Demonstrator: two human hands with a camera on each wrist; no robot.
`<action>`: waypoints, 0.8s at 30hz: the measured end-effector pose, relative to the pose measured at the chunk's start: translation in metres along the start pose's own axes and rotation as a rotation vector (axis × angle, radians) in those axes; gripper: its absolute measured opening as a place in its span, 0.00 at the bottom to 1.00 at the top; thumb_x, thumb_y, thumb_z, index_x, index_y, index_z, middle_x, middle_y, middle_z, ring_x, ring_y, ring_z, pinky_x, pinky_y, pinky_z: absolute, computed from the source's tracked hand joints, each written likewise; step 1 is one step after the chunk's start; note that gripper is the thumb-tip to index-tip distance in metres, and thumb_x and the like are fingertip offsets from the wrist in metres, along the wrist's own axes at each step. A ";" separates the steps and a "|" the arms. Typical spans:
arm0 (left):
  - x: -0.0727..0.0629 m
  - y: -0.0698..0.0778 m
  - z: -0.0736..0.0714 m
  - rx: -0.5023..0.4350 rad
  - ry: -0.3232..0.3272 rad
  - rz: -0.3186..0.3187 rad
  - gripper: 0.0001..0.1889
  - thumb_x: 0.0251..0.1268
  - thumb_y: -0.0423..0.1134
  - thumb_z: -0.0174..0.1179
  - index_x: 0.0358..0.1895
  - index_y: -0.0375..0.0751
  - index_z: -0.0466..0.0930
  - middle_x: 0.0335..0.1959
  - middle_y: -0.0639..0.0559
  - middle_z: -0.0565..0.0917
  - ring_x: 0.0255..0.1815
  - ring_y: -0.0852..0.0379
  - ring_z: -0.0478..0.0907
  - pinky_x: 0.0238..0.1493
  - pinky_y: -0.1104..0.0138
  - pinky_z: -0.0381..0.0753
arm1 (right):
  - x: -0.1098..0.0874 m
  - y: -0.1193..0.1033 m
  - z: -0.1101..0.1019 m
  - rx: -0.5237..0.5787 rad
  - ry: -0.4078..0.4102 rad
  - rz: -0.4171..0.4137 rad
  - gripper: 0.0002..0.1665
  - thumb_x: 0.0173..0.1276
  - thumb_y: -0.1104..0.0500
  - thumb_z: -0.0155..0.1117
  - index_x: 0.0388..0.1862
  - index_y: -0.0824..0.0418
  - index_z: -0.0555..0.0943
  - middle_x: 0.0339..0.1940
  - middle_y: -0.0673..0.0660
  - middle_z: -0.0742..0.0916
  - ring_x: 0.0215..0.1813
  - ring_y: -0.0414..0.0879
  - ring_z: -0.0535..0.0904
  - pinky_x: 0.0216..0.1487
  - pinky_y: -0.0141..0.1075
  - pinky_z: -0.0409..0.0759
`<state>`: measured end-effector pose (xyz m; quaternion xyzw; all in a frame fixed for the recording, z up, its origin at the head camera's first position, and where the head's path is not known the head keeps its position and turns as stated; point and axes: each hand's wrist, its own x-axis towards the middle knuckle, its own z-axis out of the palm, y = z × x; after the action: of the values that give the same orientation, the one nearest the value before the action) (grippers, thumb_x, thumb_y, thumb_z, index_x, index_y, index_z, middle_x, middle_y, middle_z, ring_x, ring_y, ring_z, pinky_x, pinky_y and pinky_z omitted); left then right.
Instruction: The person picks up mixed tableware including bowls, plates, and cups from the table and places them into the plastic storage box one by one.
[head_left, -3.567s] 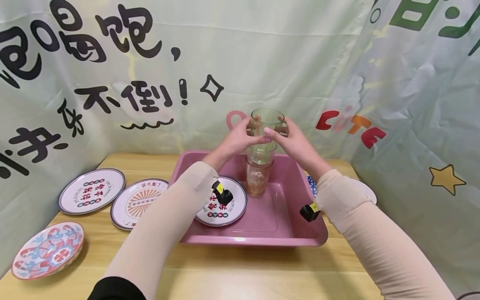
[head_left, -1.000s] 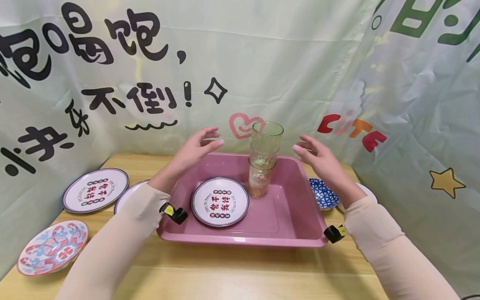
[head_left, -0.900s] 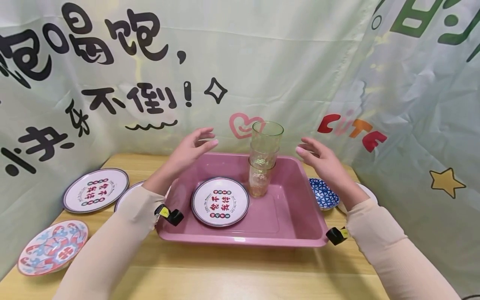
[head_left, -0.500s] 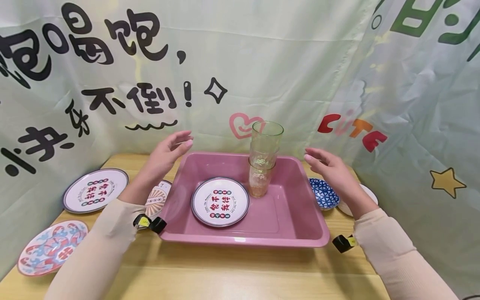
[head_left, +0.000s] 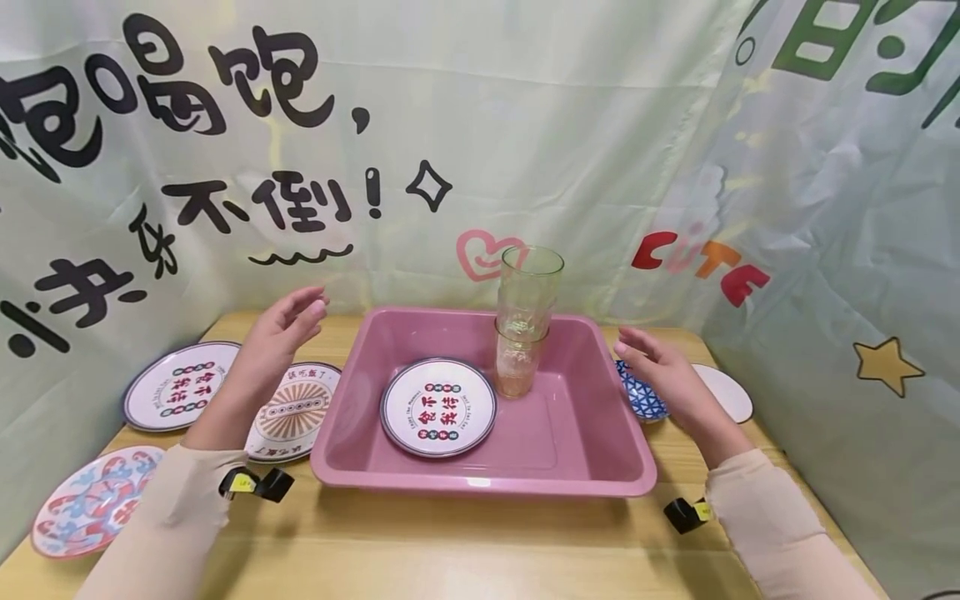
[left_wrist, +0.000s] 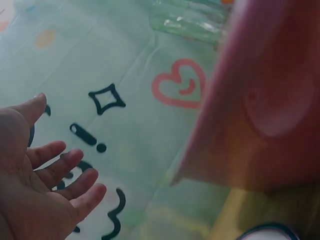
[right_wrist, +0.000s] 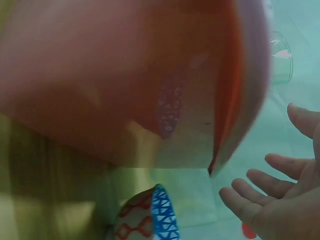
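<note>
My left hand (head_left: 272, 350) hovers left of the pink basin (head_left: 480, 483), above a plate with a sunburst print (head_left: 296, 408), its fingers relaxed and holding nothing. On the other side my right hand (head_left: 667, 379) hangs by the basin's right rim, fingers loosely extended, partly covering a blue-and-white patterned bowl (head_left: 637, 396). Inside the basin stands a stack of clear glasses, a green-tinted glass (head_left: 531, 279) on top and an amber-tinted glass (head_left: 516, 371) at the bottom. Beside them a white plate with red lettering (head_left: 438, 408) lies in the basin. Both wrist views show empty palms.
On the left of the wooden table (head_left: 480, 550) are another lettered plate (head_left: 176, 392) and a red-and-blue patterned bowl (head_left: 93, 504), partly behind the left forearm. A plain white dish (head_left: 723, 392) lies at the right. A printed curtain (head_left: 600, 150) encloses the back and sides.
Both hands held the green-tinted glass at the top of the stack, then let it go. They have since moved apart and lower, the left hand farther out to the left. The stack stays standing.
</note>
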<state>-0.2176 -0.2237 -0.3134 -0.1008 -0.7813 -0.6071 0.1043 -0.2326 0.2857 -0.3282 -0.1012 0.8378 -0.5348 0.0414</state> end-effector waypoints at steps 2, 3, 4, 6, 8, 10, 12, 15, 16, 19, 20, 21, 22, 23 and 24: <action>-0.005 -0.004 -0.006 0.003 0.025 -0.011 0.35 0.75 0.52 0.50 0.74 0.33 0.56 0.70 0.34 0.64 0.68 0.46 0.64 0.65 0.65 0.70 | 0.000 0.006 0.001 0.012 -0.015 0.009 0.46 0.75 0.41 0.53 0.79 0.63 0.49 0.77 0.65 0.58 0.75 0.62 0.57 0.69 0.57 0.62; -0.007 -0.007 -0.009 0.007 0.042 -0.020 0.35 0.75 0.53 0.49 0.74 0.33 0.56 0.71 0.34 0.64 0.68 0.46 0.64 0.65 0.65 0.70 | -0.001 0.009 0.002 0.016 -0.019 0.014 0.46 0.75 0.41 0.53 0.80 0.63 0.48 0.77 0.66 0.58 0.75 0.62 0.57 0.69 0.56 0.62; -0.010 -0.009 -0.011 0.016 0.059 -0.033 0.35 0.75 0.54 0.49 0.74 0.34 0.56 0.71 0.34 0.64 0.68 0.46 0.64 0.65 0.65 0.71 | -0.002 0.012 0.003 0.021 -0.023 0.020 0.47 0.75 0.41 0.52 0.80 0.62 0.47 0.77 0.66 0.58 0.75 0.61 0.57 0.69 0.55 0.63; -0.015 -0.014 -0.016 0.041 0.091 -0.058 0.36 0.75 0.56 0.48 0.75 0.35 0.56 0.71 0.35 0.64 0.69 0.44 0.63 0.64 0.66 0.72 | -0.004 0.017 0.005 0.038 -0.031 0.040 0.47 0.75 0.40 0.52 0.80 0.61 0.46 0.77 0.66 0.59 0.74 0.61 0.59 0.69 0.53 0.64; -0.020 -0.020 -0.021 0.083 0.117 -0.086 0.37 0.74 0.58 0.46 0.75 0.36 0.55 0.72 0.35 0.63 0.69 0.42 0.63 0.62 0.69 0.72 | -0.005 0.022 0.006 0.056 -0.036 0.053 0.47 0.75 0.40 0.51 0.80 0.60 0.45 0.76 0.67 0.60 0.74 0.61 0.60 0.69 0.50 0.65; -0.025 -0.025 -0.025 0.119 0.136 -0.103 0.38 0.74 0.59 0.45 0.76 0.36 0.54 0.72 0.36 0.62 0.70 0.40 0.62 0.62 0.69 0.72 | -0.008 0.026 0.007 0.091 -0.045 0.071 0.47 0.75 0.39 0.51 0.80 0.59 0.44 0.77 0.68 0.59 0.74 0.60 0.60 0.68 0.48 0.66; -0.030 -0.031 -0.028 0.159 0.157 -0.114 0.38 0.75 0.59 0.45 0.76 0.35 0.54 0.72 0.35 0.63 0.69 0.38 0.62 0.64 0.65 0.71 | -0.009 0.029 0.009 0.123 -0.056 0.089 0.48 0.76 0.39 0.50 0.81 0.59 0.43 0.77 0.68 0.58 0.73 0.60 0.60 0.67 0.45 0.69; -0.035 -0.039 -0.032 0.201 0.185 -0.122 0.37 0.75 0.59 0.44 0.75 0.35 0.55 0.72 0.35 0.63 0.70 0.36 0.61 0.67 0.53 0.67 | -0.011 0.034 0.011 0.173 -0.068 0.113 0.47 0.76 0.40 0.49 0.81 0.59 0.42 0.77 0.67 0.56 0.70 0.55 0.64 0.60 0.36 0.75; -0.037 -0.042 -0.033 0.215 0.194 -0.126 0.38 0.75 0.60 0.44 0.76 0.35 0.55 0.72 0.35 0.62 0.70 0.35 0.60 0.68 0.49 0.65 | -0.012 0.036 0.012 0.188 -0.069 0.118 0.46 0.77 0.40 0.49 0.81 0.59 0.42 0.77 0.66 0.58 0.68 0.51 0.67 0.57 0.34 0.76; -0.041 -0.048 -0.037 0.242 0.216 -0.126 0.38 0.75 0.60 0.43 0.76 0.36 0.54 0.73 0.34 0.60 0.72 0.34 0.57 0.67 0.42 0.61 | -0.013 0.042 0.015 0.248 -0.064 0.136 0.44 0.78 0.43 0.49 0.80 0.60 0.44 0.63 0.64 0.73 0.54 0.42 0.74 0.48 0.31 0.78; -0.042 -0.050 -0.038 0.253 0.224 -0.126 0.38 0.75 0.60 0.42 0.76 0.36 0.54 0.74 0.34 0.60 0.72 0.34 0.56 0.67 0.41 0.60 | -0.013 0.043 0.016 0.264 -0.065 0.143 0.43 0.78 0.44 0.49 0.80 0.60 0.44 0.54 0.61 0.76 0.48 0.40 0.75 0.45 0.32 0.79; -0.042 -0.051 -0.039 0.265 0.232 -0.127 0.38 0.76 0.61 0.41 0.76 0.36 0.54 0.74 0.34 0.59 0.72 0.33 0.56 0.67 0.40 0.60 | -0.013 0.045 0.017 0.280 -0.065 0.150 0.43 0.78 0.44 0.50 0.80 0.59 0.45 0.47 0.58 0.77 0.44 0.39 0.75 0.44 0.33 0.79; -0.043 -0.053 -0.040 0.279 0.239 -0.128 0.38 0.76 0.61 0.41 0.76 0.36 0.54 0.74 0.34 0.59 0.72 0.33 0.56 0.67 0.39 0.60 | -0.014 0.046 0.018 0.291 -0.068 0.154 0.43 0.78 0.44 0.50 0.80 0.59 0.45 0.44 0.55 0.77 0.43 0.38 0.76 0.44 0.33 0.80; -0.044 -0.054 -0.040 0.292 0.247 -0.130 0.38 0.76 0.61 0.40 0.76 0.36 0.54 0.73 0.33 0.60 0.71 0.32 0.57 0.66 0.39 0.61 | -0.014 0.048 0.018 0.300 -0.073 0.160 0.43 0.78 0.44 0.50 0.81 0.59 0.45 0.43 0.55 0.77 0.43 0.38 0.76 0.45 0.34 0.80; -0.044 -0.055 -0.041 0.306 0.252 -0.134 0.38 0.76 0.61 0.40 0.76 0.36 0.54 0.73 0.33 0.60 0.71 0.31 0.58 0.65 0.39 0.61 | -0.014 0.049 0.019 0.306 -0.079 0.164 0.43 0.77 0.44 0.50 0.81 0.58 0.45 0.45 0.57 0.78 0.45 0.38 0.77 0.46 0.35 0.80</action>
<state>-0.1893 -0.2780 -0.3672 0.0452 -0.8501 -0.4946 0.1748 -0.2217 0.2921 -0.3808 -0.0458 0.7497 -0.6467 0.1326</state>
